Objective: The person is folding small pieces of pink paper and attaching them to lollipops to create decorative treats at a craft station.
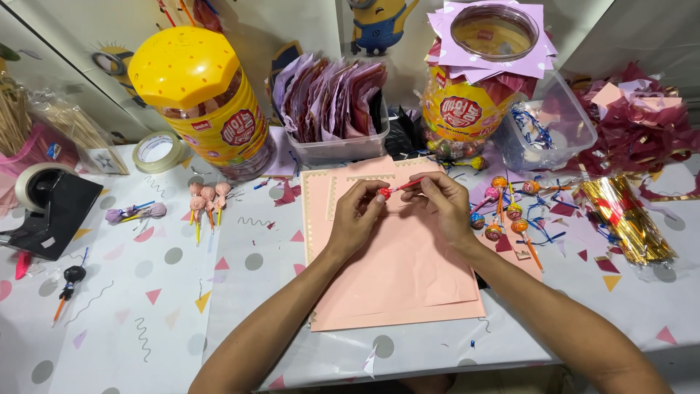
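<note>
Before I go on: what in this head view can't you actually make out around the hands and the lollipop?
- Lollipop, head view: its head is mostly covered by the left hand fingers; wrapper state unclear.
- Right hand: how its fingertips grip the red stick is too small to tell.
- Open jar: contents hidden by purple paper squares.
- Clear tub: contents blurred behind its wall.
</note>
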